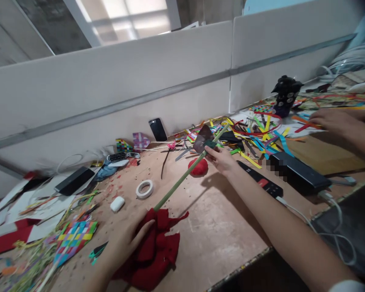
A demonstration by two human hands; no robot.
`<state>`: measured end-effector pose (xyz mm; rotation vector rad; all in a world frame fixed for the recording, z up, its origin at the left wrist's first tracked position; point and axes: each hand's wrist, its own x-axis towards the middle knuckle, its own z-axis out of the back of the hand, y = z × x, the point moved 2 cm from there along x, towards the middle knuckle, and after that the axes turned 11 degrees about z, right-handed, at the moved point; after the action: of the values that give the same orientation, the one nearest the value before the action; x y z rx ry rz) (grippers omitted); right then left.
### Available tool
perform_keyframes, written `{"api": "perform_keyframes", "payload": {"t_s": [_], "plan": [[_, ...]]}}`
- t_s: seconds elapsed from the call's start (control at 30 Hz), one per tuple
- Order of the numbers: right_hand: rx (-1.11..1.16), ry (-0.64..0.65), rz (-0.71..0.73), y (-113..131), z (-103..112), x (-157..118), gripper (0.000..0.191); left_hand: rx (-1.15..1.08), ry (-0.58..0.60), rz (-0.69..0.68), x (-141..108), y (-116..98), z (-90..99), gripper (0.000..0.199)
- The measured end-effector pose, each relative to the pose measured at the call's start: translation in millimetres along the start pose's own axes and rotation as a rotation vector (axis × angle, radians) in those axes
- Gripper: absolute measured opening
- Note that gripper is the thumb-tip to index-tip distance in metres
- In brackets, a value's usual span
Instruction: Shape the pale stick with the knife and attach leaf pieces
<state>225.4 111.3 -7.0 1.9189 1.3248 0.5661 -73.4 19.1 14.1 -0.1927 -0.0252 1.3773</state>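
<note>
- Our left hand (129,237) grips folded deep-red cloth (168,247) at seven o'clock, where it meets a slender pale-green stick (181,181).
- Our right hand (221,160), at four o'clock, pinches that stick's upper part.
- We judge this as positioning; any next move would call for steady holding.

Stick (179,181): lower end out of sight at the red cloth (162,251), 7 o'clock; cannot tell whether inside or behind it. Left hand (129,235), 7 o'clock: most fingers hidden by cloth. Right hand (220,160), toward 3 o'clock: covers a short length of stick. Black box (304,174), 3 o'clock: near end pixelated. Co-worker's arm (360,136), 3 o'clock, and red paper (6,243), 8 o'clock: cut by side edges. Sleeve (348,286), 4 o'clock: cut at bottom. Cable coil (349,61), 2 o'clock: blurred.
</note>
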Motion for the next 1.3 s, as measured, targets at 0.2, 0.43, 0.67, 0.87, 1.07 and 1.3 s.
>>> {"api": "perform_keyframes", "payload": {"t_s": [0.2,0.43,0.67,0.87,1.07,1.3], "plan": [[0.016,-0.203,0.102,29,35,25,0.022,-0.040,0.006,-0.049,-4,3,2.4,0.036],[0.091,-0.390,0.149,45,68,39,0.020,-0.071,0.055,-0.073,-4,8,-2.2,0.034],[0.055,-0.252,0.143,31,44,24,0.019,-0.113,0.009,-0.061,-3,9,-8.4,0.033],[0.019,0.109,0.053,-6,1,-4,0.031,-0.146,-0.055,-0.025,-4,1,-5.0,0.033],[0.001,0.099,0.093,-4,0,-6,0.034,-0.150,-0.037,0.021,-7,-6,-6.7,0.035],[0.077,0.053,0.003,-12,-2,-10,0.033,-0.011,-0.004,0.094,-8,-10,-12.2,0.040]]}}
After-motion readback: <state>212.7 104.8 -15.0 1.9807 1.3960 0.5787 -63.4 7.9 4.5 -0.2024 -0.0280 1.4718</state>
